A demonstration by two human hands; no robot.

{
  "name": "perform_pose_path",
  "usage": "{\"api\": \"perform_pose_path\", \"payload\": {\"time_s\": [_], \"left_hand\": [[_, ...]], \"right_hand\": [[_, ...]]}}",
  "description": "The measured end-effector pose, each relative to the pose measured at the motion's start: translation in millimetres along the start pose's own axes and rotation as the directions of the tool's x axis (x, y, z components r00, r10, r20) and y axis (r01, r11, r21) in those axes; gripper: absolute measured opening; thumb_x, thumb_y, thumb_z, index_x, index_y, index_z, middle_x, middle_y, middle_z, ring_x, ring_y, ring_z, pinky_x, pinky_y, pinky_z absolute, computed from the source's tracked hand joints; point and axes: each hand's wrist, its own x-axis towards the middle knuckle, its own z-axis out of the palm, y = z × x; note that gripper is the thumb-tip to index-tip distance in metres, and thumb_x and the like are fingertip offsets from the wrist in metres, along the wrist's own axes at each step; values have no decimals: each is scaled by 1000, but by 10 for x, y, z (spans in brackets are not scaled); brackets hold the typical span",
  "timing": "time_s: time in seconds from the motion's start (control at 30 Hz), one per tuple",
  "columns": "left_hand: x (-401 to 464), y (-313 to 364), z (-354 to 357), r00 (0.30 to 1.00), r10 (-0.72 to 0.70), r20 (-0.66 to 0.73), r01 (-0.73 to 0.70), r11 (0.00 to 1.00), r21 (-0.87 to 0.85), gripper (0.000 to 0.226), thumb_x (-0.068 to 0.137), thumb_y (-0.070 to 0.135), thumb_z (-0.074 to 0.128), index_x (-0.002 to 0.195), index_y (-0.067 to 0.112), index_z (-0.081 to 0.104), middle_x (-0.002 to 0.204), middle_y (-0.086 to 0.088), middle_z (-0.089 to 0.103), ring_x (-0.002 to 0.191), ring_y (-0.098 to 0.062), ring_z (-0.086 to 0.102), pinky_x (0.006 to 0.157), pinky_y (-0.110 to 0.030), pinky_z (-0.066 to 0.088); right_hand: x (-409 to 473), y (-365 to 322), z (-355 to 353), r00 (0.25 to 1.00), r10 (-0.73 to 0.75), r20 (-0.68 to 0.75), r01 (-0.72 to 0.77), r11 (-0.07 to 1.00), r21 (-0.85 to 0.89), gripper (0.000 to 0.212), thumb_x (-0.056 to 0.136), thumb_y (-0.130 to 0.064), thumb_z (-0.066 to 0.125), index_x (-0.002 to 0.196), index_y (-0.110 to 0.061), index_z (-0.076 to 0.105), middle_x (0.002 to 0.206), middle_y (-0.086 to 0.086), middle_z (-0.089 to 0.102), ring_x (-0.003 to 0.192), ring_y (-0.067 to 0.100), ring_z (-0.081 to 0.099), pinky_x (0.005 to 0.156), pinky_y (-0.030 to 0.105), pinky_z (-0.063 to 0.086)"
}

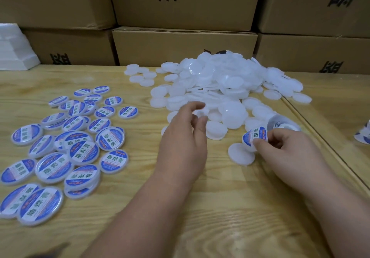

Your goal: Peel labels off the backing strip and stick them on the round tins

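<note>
A blue label [255, 136] was pinched by the right hand [288, 151], just beside a plain white tin [241, 153]. The left hand [185, 137] was held relaxed, grasping nothing, at the near edge of the heap of unlabelled tins [224, 85]. Labelled tins [60, 147] lay well left of it.

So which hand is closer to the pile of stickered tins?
Left. The left hand hovers mid-table, right of the stickered tins; the right hand is farther right, pinching a sticker.
</note>
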Motion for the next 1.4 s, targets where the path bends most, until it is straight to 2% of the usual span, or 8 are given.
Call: {"api": "perform_pose_path", "payload": {"time_s": [0.17, 0.33, 0.4, 0.5, 0.67, 0.8, 1.0, 1.4], "left_hand": [[18, 100, 49, 943, -331, -41, 274, 838, -473, 20, 101, 33, 59, 115, 46, 52, 80, 4, 70, 70, 0, 64, 62, -20, 52], [87, 78, 108, 709, -553, 438, 519, -11, -855, 23, 102, 26, 57, 120, 13, 59, 119, -21, 69, 95, -41, 75, 66, -49, 63], [84, 80, 104, 705, -507, 497, 521, -105, -847, 34, 93, 35, 68, 115, 9, 61, 114, -19, 70, 92, -38, 75, 59, -41, 62], [57, 104, 169, 807, -400, 434, 512, 107, -852, 34, 77, 24, 82, 106, 15, 66, 88, -2, 75, 82, -20, 75, 54, -26, 57], [-48, 3, 366, 945, -261, 198, 324, 830, -453, 29, 82, 8, 82, 89, 34, 71, 102, 21, 73, 97, -5, 72, 84, -43, 61], [-89, -26, 394, 972, -99, 214, 173, 916, -362, 43, 96, 2, 60, 86, 44, 67, 116, 21, 71, 111, 0, 66, 97, -40, 55], [-56, -97, 391, 956, 24, 292, 15, 991, -131, 31, 88, 44, 63, 117, 46, 71, 117, 20, 57, 108, 0, 58, 95, -30, 52], [-68, -79, 396, 980, 51, 195, -34, 995, -89, 24, 87, 29, 79, 110, 33, 78, 100, 19, 68, 102, 2, 61, 86, -33, 57]], "right_hand": [[10, 9, 32, 999, -48, -8, 49, 993, 112, 13, 90, -25, 66, 78, -21, 68, 64, 3, 61, 49, 4, 44, 50, 27, 37], [21, 25, 66, 995, -86, 47, 74, 972, 224, 6, 88, -17, 66, 84, -22, 68, 77, 12, 66, 56, 8, 48, 50, 19, 38], [19, 31, 76, 991, -110, 74, 92, 973, 211, 8, 86, -20, 67, 83, -28, 67, 70, 8, 64, 52, 7, 46, 47, 16, 37], [11, 35, 88, 983, -136, 123, 108, 972, 210, 12, 85, -21, 66, 86, -32, 68, 73, 5, 68, 52, 7, 50, 50, 20, 41], [-10, 25, 85, 959, -223, 175, 177, 953, 245, 24, 89, -16, 67, 83, -39, 68, 60, -13, 62, 49, 2, 50, 48, 13, 39], [-24, -4, 74, 944, -270, 190, 217, 940, 262, 28, 92, -13, 66, 91, -40, 69, 76, -12, 73, 57, 2, 58, 53, 14, 43], [-41, -37, 82, 931, -304, 201, 240, 927, 290, 20, 95, -12, 65, 94, -31, 71, 82, -2, 71, 75, 26, 64, 64, 40, 52], [-71, -132, 164, 991, -128, 33, 97, 870, 484, 26, 96, -14, 64, 72, -21, 72, 59, -10, 68, 53, -2, 59, 51, 7, 42]]}}
